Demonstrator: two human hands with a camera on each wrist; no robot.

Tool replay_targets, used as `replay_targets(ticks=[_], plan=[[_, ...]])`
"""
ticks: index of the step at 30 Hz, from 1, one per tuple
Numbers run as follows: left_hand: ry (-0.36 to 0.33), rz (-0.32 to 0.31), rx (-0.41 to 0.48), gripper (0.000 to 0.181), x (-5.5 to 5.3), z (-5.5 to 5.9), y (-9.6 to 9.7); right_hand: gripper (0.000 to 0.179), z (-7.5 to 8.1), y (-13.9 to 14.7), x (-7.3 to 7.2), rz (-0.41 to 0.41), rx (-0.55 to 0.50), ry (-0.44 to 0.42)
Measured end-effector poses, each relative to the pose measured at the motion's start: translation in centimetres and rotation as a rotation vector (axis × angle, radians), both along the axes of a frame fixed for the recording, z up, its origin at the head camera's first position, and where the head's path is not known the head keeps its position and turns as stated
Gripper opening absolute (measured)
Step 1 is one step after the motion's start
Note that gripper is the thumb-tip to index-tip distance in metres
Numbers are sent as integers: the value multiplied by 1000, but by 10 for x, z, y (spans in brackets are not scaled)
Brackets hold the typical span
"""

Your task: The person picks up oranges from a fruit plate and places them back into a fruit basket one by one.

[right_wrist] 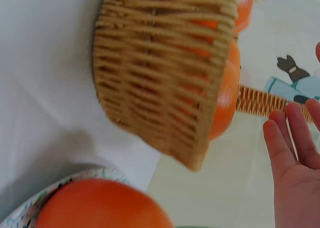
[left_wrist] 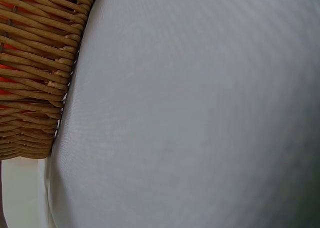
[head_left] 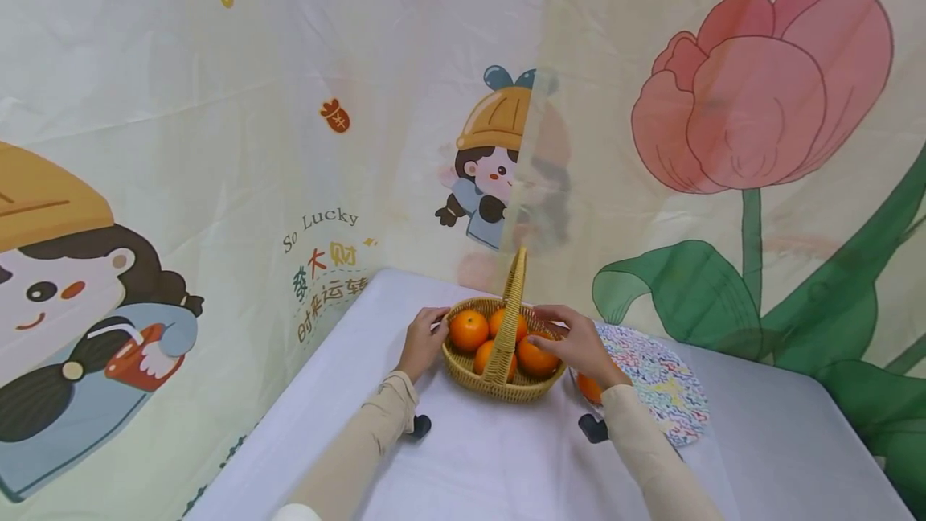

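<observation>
A wicker basket with a tall arched handle stands on the white cloth, holding several oranges. My left hand grips the basket's left rim with thumb and fingertips; its own wrist view shows the woven side but no fingers. Over the basket's right side is my right hand, beside the rightmost orange. In the right wrist view its fingers are spread and hold nothing. Another orange lies on a colourful patterned plate, partly hidden under the right wrist in the head view.
The white-covered table reaches a corner between printed cloth backdrops, one with a large pink tulip. Small black devices sit by both wrists. The plate lies right of the basket, partly behind the right forearm.
</observation>
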State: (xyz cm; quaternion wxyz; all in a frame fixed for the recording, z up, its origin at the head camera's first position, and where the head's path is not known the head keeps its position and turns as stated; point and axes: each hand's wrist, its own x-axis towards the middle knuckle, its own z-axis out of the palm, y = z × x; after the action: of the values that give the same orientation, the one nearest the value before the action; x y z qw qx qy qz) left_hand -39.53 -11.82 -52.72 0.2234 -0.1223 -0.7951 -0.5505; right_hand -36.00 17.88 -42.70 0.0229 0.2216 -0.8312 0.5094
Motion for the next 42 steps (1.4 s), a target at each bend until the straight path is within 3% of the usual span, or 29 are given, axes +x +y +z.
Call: replay_targets(ticks=[6,11,20,28,36,42], plan=[[-1,-8,-3,27,2,-1,-2,60,3,14,8,-24,-6,-10],[7,-3,2,27,5,1,-7,60,-5,27,2,-59,20,-7],[1,2,-12,27,1,3,-8,61,-2,49,6,-161,30,-14],[-3,1,-2,28,2,2,-8,73,-16,67,7,-226,36,-44],[-6,-1,-7,27,1,4,-3,70,-29,85,12,-288,51,-53],[14,3,-19,27,-1,0,0,78,-35,94,16,-295,41,-104]])
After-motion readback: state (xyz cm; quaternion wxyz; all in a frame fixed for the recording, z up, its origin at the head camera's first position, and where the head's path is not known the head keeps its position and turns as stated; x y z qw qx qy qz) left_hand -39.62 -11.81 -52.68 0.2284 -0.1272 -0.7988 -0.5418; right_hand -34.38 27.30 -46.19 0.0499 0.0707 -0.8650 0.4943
